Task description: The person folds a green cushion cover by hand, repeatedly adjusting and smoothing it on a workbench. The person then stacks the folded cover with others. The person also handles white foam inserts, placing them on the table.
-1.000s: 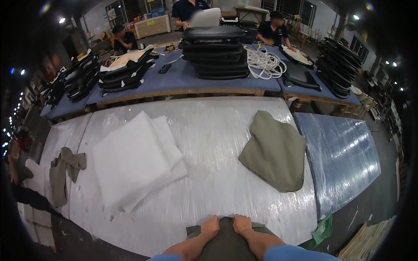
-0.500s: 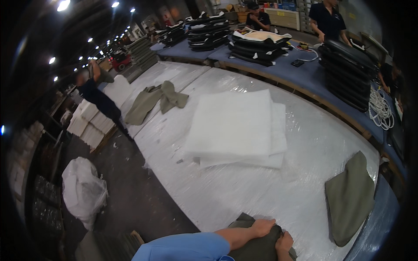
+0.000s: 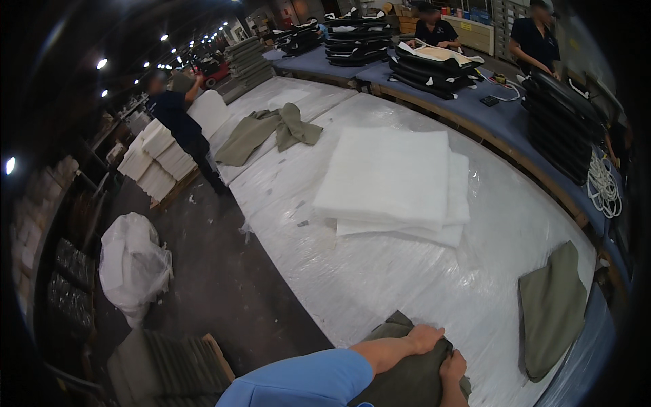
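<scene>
An olive-green fabric cover point(image 3: 403, 376) lies at the table's near edge, bunched below my arms. My left hand point(image 3: 426, 338) is closed on its upper edge, with the fingers curled. Close beside it, my right hand point(image 3: 453, 366) grips the same cover a little nearer to me. A dark fold of the fabric shows between the two hands. Beyond them rests a stack of thick white padding sheets point(image 3: 386, 178). A second olive cover point(image 3: 555, 312) lies flat at the right edge of the table, apart from my hands.
Clear plastic film covers the table point(image 3: 298, 264). More olive covers point(image 3: 268, 132) lie at its far left. Black padded pieces point(image 3: 434, 71) are piled on a blue table behind. A person point(image 3: 180, 119) stands at the left; others work at the back. A plastic-wrapped bundle point(image 3: 134, 264) sits on the floor.
The view has shifted, so the table sits farther right in it. Both hands keep their hold on the olive cover. The person at the far left has lowered their raised arms.
</scene>
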{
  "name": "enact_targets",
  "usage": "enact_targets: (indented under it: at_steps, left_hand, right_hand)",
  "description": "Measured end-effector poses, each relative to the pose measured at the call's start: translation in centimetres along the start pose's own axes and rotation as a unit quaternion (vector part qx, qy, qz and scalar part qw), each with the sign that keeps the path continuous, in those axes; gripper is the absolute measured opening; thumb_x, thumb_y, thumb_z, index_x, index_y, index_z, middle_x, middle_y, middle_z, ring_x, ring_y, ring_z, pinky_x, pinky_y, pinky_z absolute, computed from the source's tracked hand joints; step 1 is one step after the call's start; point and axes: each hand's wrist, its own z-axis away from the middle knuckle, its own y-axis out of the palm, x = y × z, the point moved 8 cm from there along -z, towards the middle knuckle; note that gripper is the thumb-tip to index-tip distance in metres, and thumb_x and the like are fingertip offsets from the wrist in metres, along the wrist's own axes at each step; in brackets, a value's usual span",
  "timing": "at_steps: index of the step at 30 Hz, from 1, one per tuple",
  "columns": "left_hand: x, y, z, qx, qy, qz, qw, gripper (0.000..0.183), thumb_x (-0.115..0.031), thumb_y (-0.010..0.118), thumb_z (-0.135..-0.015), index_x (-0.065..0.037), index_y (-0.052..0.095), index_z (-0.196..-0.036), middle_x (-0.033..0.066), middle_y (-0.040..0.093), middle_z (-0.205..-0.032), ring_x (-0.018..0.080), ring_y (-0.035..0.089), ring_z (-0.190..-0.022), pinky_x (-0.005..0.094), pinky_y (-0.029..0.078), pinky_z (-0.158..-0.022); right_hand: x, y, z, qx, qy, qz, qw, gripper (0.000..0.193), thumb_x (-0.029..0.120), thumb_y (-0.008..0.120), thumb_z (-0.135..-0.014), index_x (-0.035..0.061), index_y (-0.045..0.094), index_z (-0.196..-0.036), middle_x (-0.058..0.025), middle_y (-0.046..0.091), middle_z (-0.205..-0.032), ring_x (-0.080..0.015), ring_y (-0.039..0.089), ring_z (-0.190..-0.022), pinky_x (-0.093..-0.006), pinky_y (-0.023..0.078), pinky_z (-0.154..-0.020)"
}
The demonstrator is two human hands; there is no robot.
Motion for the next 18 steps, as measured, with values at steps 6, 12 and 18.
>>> enact_targets:
  at_steps: [6,12,18]
  left_hand:
    - [0.7,0.5,-0.5,-0.010,0.004,0.009,1.000,0.024,-0.015,0.055,-0.093,-0.004,0.060,-0.113,0.0211,0.072,-0.097,0.0426,0.069,-0.094,0.0541,0.054,-0.080]
    - [1.2,1.5,-1.7,0.034,-0.044,-0.019,0.998,0.022,-0.018,0.049,-0.097,-0.008,0.062,-0.112,0.0198,0.073,-0.101,0.0413,0.070,-0.096,0.0552,0.054,-0.082]
    - [-0.5,1.2,-1.8,0.030,-0.022,-0.047,0.998,0.020,-0.022,0.049,-0.100,-0.008,0.061,-0.108,0.0186,0.073,-0.098,0.0410,0.070,-0.096,0.0544,0.053,-0.081]
  right_hand:
    - [-0.5,-0.2,-0.1,-0.014,0.003,-0.056,0.998,0.021,0.022,0.063,-0.093,0.0012,0.065,-0.093,-0.0248,0.070,-0.092,-0.0457,0.067,-0.092,-0.0537,0.052,-0.083]
    - [-0.9,0.0,-1.1,-0.055,-0.016,-0.050,0.997,0.019,0.022,0.060,-0.087,0.0096,0.071,-0.096,-0.0176,0.072,-0.098,-0.0414,0.068,-0.096,-0.0519,0.054,-0.086]
    - [-6.0,-1.2,-0.3,0.206,0.059,-0.006,0.977,0.048,0.057,0.056,-0.097,0.0195,0.071,-0.122,-0.0089,0.069,-0.130,-0.0335,0.062,-0.126,-0.0589,0.042,-0.107]
